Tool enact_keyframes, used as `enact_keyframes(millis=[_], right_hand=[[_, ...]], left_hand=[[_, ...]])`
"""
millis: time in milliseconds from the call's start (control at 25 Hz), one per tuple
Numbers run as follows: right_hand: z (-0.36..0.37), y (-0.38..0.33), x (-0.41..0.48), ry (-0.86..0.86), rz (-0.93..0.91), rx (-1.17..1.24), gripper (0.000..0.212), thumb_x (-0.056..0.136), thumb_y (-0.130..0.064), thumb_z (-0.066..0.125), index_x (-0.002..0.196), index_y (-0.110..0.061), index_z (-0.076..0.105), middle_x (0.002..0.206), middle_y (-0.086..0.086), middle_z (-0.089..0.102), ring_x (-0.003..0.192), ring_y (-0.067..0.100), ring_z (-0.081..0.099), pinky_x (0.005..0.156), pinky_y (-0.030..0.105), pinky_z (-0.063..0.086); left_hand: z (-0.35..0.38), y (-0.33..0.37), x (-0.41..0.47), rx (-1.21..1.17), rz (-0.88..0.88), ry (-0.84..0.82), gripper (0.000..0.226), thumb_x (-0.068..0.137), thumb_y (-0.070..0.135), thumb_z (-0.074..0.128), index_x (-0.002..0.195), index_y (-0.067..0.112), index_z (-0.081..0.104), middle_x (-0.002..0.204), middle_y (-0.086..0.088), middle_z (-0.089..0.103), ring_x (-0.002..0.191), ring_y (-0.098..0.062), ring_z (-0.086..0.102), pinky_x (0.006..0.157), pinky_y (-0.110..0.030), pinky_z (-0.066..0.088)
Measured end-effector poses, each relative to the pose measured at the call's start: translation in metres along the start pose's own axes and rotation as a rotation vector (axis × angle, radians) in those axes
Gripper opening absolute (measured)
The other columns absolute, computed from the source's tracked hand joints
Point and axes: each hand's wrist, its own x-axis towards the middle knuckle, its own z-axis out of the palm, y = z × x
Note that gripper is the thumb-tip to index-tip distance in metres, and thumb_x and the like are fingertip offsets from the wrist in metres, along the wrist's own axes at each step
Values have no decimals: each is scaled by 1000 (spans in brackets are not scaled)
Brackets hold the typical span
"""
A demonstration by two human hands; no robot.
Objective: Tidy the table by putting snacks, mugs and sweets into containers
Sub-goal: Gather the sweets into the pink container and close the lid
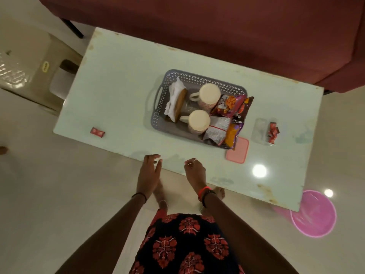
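A grey perforated plastic basket [161, 95] sits near the middle of the pale green table [122, 72], its long axis running from upper left to lower right, with a cut-out handle on its left end. Inside it, two cream mugs [209, 93] stand upside down, one behind the other, handles pointing left; the nearer mug [199, 120] is just beside the snack packets. At the basket's left end a white crumpled paper or cloth [173, 97] lies against the wall with a brown disc-shaped thing [180, 104] propped on edge beside it. The right end is filled with snack packets: a purple-and-red packet [229, 104] with orange pieces printed on it, a dark brown packet [245, 107] poking over the rim, a silver-white packet [218, 129], and an orange-and-purple packet [234, 135] overhanging the near right corner. A pink lid [238, 151] lies flat on the table touching that corner. Right of the basket, apart from it, a small clear plastic container [259, 131] holds several red-wrapped sweets [273, 132] stacked along its right side, the stack running front to back. One red-wrapped sweet [97, 132] lies alone near the table's left front edge, well apart from both containers, its long axis nearly left to right and tilted slightly down to the right. The left hand [149, 171] hovers over the front edge, fingers spread apart and empty; the right hand [195, 171] is beside it, fingers loosely curled and holding nothing. A pink bin [314, 214] stands on the floor by the table's right front corner.
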Motion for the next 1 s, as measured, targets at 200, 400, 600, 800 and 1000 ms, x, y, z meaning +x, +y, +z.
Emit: enact_keyframes(millis=[200,400,600,800,1000], right_hand=[[75,-56,2,-41,-129,-38,22,88,-10,50,105,-6,63,100,13,68,82,17,57,72,21,38],[122,-102,28,-45,-183,-105,23,88,-10,49,108,-6,61,89,5,60,73,15,54,72,26,42],[142,-122,48,-36,-183,-114,21,89,-12,49,106,-7,60,101,10,65,84,17,54,83,35,49],[143,-122,56,-34,-186,-110,19,88,-11,50,103,-7,62,88,4,63,81,15,55,73,25,42],[128,-106,55,-25,-159,-122,19,89,-11,49,100,-6,64,101,10,69,82,16,56,70,22,41]], left_hand=[[-74,-68,47,107,-72,154,23,93,18,49,114,10,57,117,-11,54,103,-28,58,91,-43,48],[-125,-119,112,240,-181,190,32,92,9,48,123,10,51,131,-18,44,114,-37,51,98,-48,42],[-142,-148,154,435,-153,65,36,92,10,50,128,15,51,131,-20,41,108,-40,49,91,-50,46],[-138,-160,167,570,-21,40,23,91,3,46,113,2,52,115,-25,48,103,-39,46,91,-44,41],[-138,-159,167,618,-5,72,20,92,1,36,109,-2,46,110,-23,50,100,-36,48,84,-41,42]])
